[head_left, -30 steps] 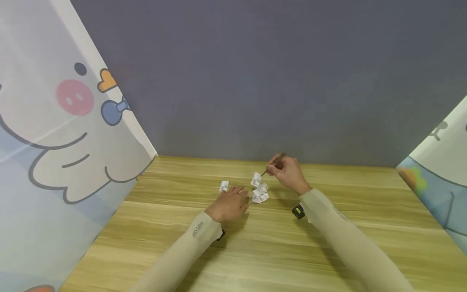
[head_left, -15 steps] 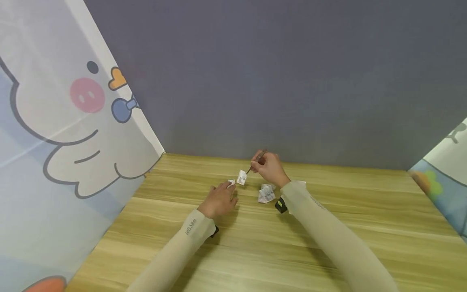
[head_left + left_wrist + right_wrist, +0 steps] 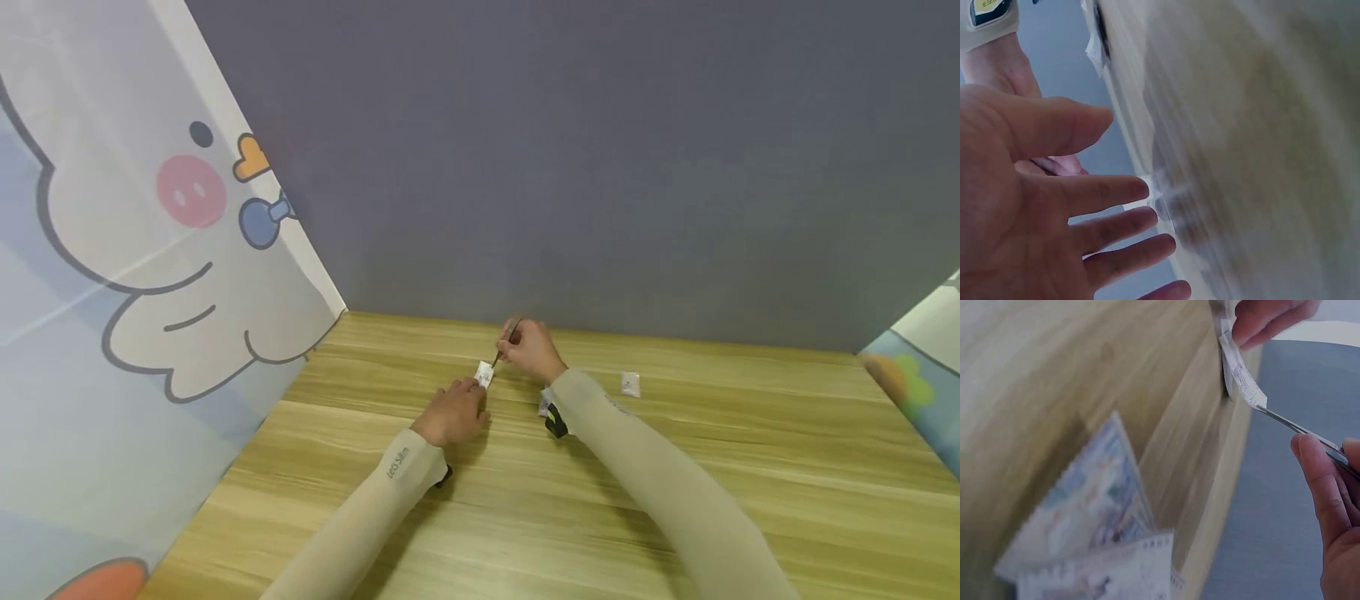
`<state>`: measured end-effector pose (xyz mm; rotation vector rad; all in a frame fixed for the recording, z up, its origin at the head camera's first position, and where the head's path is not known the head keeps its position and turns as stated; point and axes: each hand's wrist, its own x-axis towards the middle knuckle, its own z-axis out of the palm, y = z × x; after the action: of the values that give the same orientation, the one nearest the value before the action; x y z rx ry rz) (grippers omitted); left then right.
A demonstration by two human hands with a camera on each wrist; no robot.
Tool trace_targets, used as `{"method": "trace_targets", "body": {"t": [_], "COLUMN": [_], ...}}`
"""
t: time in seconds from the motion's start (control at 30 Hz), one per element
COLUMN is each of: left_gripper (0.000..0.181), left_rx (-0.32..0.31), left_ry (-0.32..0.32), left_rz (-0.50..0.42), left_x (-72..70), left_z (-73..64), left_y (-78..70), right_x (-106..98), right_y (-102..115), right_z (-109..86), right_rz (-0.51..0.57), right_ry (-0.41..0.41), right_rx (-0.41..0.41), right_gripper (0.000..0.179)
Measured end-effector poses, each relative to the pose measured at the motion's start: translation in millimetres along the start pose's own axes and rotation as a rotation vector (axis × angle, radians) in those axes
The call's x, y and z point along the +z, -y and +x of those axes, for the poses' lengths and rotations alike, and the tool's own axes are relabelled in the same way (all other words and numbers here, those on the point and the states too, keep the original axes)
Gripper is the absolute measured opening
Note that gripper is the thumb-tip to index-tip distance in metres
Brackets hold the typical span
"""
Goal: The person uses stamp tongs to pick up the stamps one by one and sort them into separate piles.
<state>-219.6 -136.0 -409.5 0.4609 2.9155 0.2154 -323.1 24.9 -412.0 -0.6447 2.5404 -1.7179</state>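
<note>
In the right wrist view my right hand (image 3: pixel 1335 506) pinches slim metal tweezers (image 3: pixel 1297 430), whose tips hold a corner of a small white postage stamp (image 3: pixel 1245 380). That stamp is raised at the tweezers' end and slants down to another pale piece on the wooden table, close to my left fingertips. My left hand (image 3: pixel 452 412), palm down with its fingers spread, lies just in front of the stamp in the head view. Nothing is gripped in it; whether its fingertips touch the stamp I cannot tell. Overlapping stamps with perforated edges (image 3: pixel 1094 494) lie below my right wrist.
One separate stamp (image 3: pixel 631 384) lies on the table (image 3: pixel 712 450) to the right of my right forearm. A grey panel (image 3: pixel 562 167) rises behind the table's far edge. Cartoon-printed sheets (image 3: pixel 150 275) flank the left and right sides. My right sleeve partly covers the stamp pile.
My right hand has carried the stamp in the tweezers leftward from above the pile to my left fingertips. My left hand has shifted slightly. The head view has turned a little left.
</note>
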Motion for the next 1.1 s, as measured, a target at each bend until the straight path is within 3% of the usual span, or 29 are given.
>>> {"method": "trace_targets", "body": {"t": [0.17, 0.6, 0.83, 1.1], "left_gripper": [0.047, 0.050, 0.051, 0.050], "left_rx": [0.003, -0.007, -0.014, -0.040], "left_ry": [0.012, 0.017, 0.023, 0.014], "left_rz": [0.030, 0.055, 0.030, -0.007], "left_x": [3.0, 3.9, 5.3, 5.9], "left_z": [2.7, 5.7, 10.6, 18.0], "left_y": [-1.9, -3.4, -5.1, -1.1], "right_x": [6, 9, -5, -35], "right_y": [-2, -7, -6, -5], "right_z": [2.9, 4.4, 0.6, -9.5], "right_rz": [-0.030, -0.067, -0.082, -0.015], "right_ry": [0.024, -0.021, -0.084, -0.038], "right_rx": [0.034, 0.039, 0.012, -0.001], "right_gripper": [0.005, 0.004, 0.005, 0.006]}}
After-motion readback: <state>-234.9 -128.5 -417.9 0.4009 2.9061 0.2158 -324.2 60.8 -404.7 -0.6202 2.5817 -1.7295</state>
